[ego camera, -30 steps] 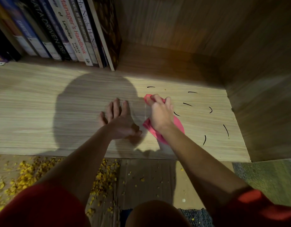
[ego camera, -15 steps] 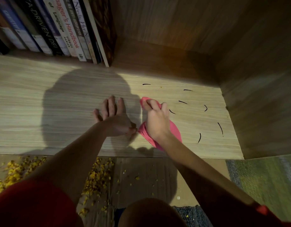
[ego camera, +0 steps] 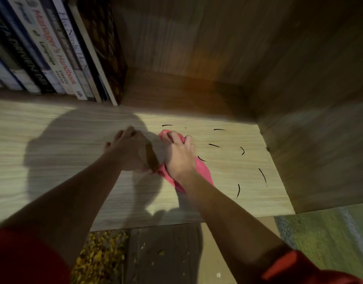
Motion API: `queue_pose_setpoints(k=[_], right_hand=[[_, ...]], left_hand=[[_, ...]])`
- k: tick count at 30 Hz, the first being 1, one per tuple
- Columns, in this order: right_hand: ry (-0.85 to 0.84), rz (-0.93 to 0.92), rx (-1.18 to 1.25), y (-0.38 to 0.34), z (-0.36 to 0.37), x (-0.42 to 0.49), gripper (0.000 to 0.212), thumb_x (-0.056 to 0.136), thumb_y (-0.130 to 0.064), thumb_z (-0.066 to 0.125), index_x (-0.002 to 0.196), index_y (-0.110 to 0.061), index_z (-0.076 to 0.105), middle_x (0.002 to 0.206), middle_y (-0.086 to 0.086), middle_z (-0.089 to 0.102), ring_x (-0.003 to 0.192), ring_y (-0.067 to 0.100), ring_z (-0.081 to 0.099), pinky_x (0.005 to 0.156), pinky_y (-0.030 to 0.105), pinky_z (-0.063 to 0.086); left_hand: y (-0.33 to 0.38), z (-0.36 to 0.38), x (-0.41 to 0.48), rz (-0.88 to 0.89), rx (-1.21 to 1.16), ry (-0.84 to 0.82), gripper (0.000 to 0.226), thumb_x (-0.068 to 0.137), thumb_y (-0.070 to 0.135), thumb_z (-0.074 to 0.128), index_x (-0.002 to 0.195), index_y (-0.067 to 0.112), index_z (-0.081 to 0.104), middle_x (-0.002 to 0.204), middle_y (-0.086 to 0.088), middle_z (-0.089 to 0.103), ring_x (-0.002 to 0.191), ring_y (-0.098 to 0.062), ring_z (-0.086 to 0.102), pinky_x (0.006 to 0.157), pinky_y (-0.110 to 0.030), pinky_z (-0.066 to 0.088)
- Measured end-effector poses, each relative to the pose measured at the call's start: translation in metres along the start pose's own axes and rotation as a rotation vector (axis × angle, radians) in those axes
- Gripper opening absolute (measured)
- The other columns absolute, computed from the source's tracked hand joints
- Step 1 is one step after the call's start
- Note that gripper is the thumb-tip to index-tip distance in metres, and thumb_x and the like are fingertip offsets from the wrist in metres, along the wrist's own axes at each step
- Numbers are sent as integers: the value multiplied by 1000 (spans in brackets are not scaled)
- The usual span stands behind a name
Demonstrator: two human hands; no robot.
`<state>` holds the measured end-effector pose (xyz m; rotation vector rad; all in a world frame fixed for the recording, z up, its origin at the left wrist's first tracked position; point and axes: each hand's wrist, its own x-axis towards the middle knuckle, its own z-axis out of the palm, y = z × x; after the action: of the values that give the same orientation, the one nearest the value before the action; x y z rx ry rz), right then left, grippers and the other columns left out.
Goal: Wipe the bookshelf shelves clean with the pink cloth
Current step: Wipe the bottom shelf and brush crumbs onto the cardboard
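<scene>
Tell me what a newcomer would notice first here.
The pink cloth stands out, bunched under the right hand near the middle of the pale wooden shelf. To its right, short black curved marks are scattered in a rough ring on the shelf. Books stand at the back left, and yellow crumbs litter the floor below the shelf's front edge.

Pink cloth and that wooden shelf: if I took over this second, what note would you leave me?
Right grip: fingers curled round the crumpled pink cloth, pressing it on the pale wooden shelf board.
Left grip: holds nothing, rests on the board just left of the cloth; blurred.
Done: cannot tell how much is wiped.
Left: short black curved marks lie right of the cloth, unwiped; probably sweep there next. Row of books stands at back left.
</scene>
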<state>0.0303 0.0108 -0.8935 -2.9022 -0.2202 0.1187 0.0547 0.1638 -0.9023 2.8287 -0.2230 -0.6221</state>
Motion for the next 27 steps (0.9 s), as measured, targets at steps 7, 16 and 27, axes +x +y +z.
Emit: queue_pose_setpoints(k=[7,16,27], right_hand=[[-5,81,-37,-16,-9,35,49,84,-12,63,130,-15,46,135,0,38,114,30,31,89,36,30],[-37,142,-27,-10,-18,30,43,83,-20,67,123,-16,53,134,-1,40,116,29,32,91,34,31],[-61,-15,27,-23,-14,18,42,89,-6,46,129,-19,46,130,-2,39,114,29,32,92,34,29]], left_hand=[[-4,6,10,21,19,10,129,35,77,69,142,18,28,147,-9,22,137,-32,18,108,-53,28],[-10,11,16,16,67,-34,128,31,89,52,142,28,30,152,-6,16,142,-33,6,108,-57,25],[-5,9,8,-48,-35,-36,135,50,70,73,150,16,2,158,-5,-5,145,-28,-6,116,-52,13]])
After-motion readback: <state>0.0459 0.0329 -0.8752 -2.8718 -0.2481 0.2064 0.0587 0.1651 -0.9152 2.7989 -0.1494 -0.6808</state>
